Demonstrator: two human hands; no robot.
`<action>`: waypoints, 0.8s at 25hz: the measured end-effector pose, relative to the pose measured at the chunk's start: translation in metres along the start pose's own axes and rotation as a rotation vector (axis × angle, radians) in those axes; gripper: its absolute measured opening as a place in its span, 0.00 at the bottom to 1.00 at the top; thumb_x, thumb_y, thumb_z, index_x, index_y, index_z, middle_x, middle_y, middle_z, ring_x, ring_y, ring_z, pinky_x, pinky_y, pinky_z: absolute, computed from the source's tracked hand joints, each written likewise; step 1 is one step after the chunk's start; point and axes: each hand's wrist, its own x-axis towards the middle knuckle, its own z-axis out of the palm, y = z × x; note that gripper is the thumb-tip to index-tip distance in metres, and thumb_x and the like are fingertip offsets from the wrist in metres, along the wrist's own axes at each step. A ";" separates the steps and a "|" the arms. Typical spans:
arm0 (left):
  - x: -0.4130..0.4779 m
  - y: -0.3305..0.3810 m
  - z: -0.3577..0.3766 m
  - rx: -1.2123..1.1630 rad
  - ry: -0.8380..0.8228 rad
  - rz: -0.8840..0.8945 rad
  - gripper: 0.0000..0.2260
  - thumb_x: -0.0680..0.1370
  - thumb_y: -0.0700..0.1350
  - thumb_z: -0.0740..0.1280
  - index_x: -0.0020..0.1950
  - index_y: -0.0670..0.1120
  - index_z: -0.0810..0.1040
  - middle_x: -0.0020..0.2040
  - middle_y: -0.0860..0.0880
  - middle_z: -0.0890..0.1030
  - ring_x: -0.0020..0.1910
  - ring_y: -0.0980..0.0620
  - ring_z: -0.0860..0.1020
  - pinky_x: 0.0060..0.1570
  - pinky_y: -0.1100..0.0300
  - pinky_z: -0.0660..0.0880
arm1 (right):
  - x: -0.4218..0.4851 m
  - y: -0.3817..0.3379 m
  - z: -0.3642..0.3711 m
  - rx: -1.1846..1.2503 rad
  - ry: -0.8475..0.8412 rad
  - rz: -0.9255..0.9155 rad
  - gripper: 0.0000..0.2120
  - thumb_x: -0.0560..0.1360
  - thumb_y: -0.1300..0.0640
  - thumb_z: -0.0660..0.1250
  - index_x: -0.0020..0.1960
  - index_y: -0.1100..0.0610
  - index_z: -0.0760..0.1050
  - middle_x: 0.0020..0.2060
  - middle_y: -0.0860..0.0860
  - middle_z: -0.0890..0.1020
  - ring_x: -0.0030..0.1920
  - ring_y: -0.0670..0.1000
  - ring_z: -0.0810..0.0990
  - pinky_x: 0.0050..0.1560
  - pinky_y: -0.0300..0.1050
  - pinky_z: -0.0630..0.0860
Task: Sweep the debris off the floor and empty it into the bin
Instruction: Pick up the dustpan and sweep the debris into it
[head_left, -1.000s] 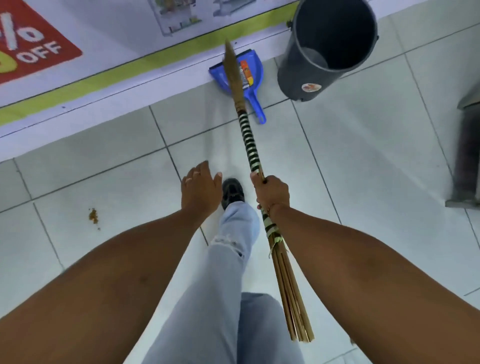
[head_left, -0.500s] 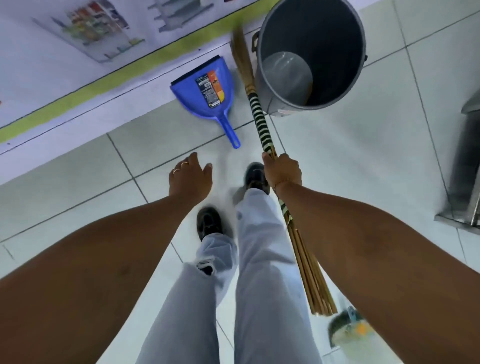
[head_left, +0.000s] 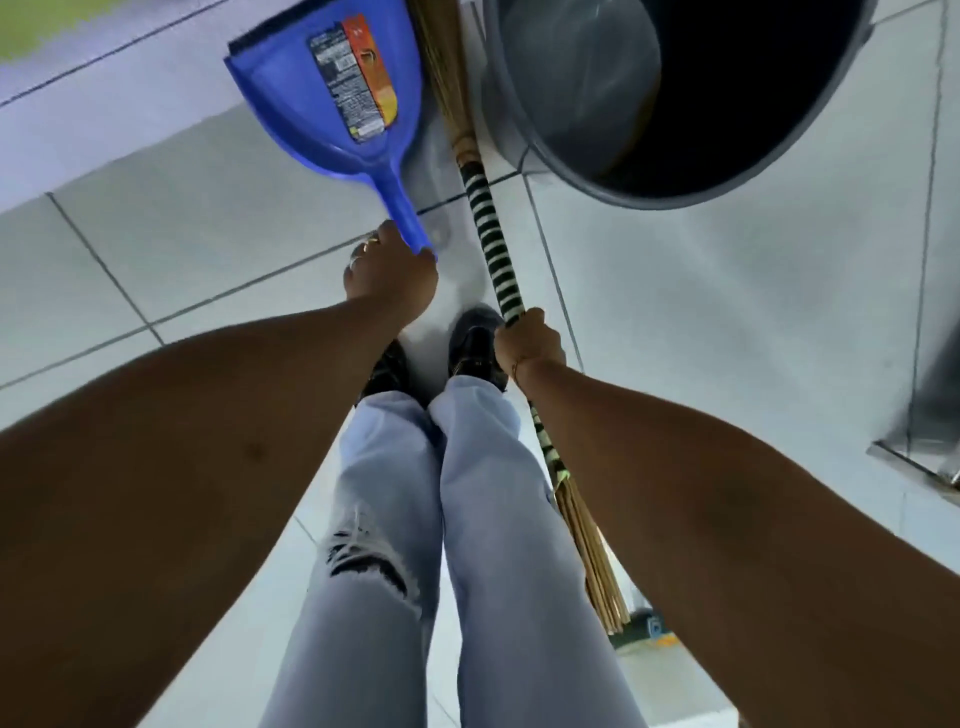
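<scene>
A blue dustpan (head_left: 332, 98) with a printed label lies on the tiled floor at the top left, its handle pointing toward me. My left hand (head_left: 392, 278) is closed around the end of that handle. A stick broom (head_left: 491, 244) with a black-and-white striped grip runs from the top middle down past my right leg. My right hand (head_left: 530, 345) grips it at the lower end of the striped section. A grey round bin (head_left: 519, 93) stands open at the top right, beside the broom's bristle end. No debris shows in this view.
My two legs in light jeans and dark shoes (head_left: 475, 340) stand between my arms. A metal fixture base (head_left: 919, 457) sits at the right edge. A small green and orange object (head_left: 647, 629) lies on the floor behind the broom's lower end.
I have stepped closer to the dustpan and bin. My left hand went from open in the air to closed on the dustpan handle. The debris patch at the left has left the view.
</scene>
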 end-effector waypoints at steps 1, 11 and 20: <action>0.015 0.000 0.014 -0.046 -0.005 -0.034 0.24 0.77 0.50 0.59 0.70 0.41 0.61 0.69 0.39 0.69 0.68 0.40 0.65 0.66 0.48 0.62 | 0.013 0.003 0.009 0.005 -0.001 0.013 0.18 0.79 0.53 0.58 0.67 0.60 0.65 0.63 0.59 0.76 0.62 0.61 0.76 0.58 0.51 0.73; 0.139 -0.012 0.076 -0.450 0.201 -0.290 0.25 0.71 0.47 0.66 0.66 0.43 0.64 0.62 0.42 0.76 0.59 0.40 0.74 0.60 0.47 0.72 | 0.091 -0.007 0.066 0.083 0.148 0.121 0.17 0.78 0.53 0.59 0.64 0.60 0.69 0.61 0.57 0.76 0.63 0.59 0.74 0.64 0.57 0.72; 0.004 -0.039 0.014 -0.351 0.079 -0.397 0.17 0.73 0.38 0.62 0.61 0.38 0.68 0.59 0.36 0.76 0.58 0.36 0.74 0.58 0.48 0.71 | -0.026 -0.019 0.034 0.081 0.231 0.054 0.16 0.77 0.58 0.59 0.63 0.62 0.69 0.61 0.58 0.76 0.62 0.59 0.75 0.63 0.55 0.73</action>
